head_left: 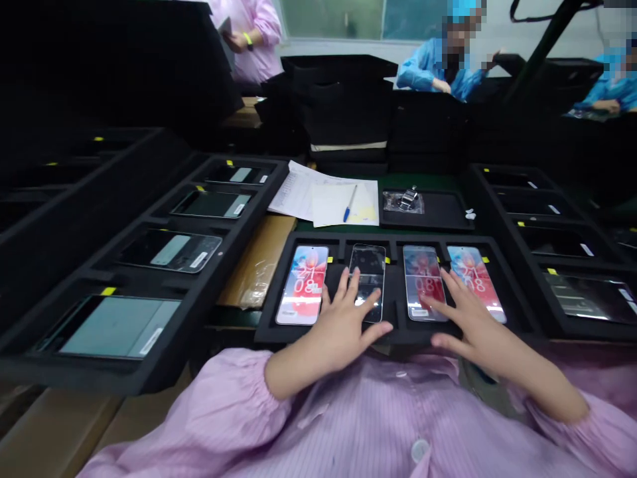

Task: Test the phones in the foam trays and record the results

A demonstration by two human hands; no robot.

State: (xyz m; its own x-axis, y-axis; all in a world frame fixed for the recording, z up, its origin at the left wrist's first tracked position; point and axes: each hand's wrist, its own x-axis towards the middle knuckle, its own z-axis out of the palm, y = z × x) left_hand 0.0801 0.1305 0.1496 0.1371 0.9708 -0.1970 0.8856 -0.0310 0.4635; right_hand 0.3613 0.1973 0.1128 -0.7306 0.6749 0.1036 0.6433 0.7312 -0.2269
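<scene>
A black foam tray (393, 257) lies in front of me with smartphones side by side in its slots. My left hand (343, 315) is spread over the dark-screened phone (367, 259), its fingertips at the screen. Left of that hand sits a lit phone (296, 292) showing a red and blue picture with a clock. My right hand (470, 318) spreads its fingers over a dimmer lit phone (419, 275) and the bright phone (485, 292) at the right end. Neither hand grips anything; whether every fingertip touches glass I cannot tell.
Left and right stand more black trays of phones, the left tray (102, 265) and the right tray (535, 212). Beyond are papers (333, 192) with a pen (350, 204) and a small tray (442, 216) holding a plastic bag. A brown package (261, 259) lies at left. Co-workers sit behind stacked boxes (343, 113).
</scene>
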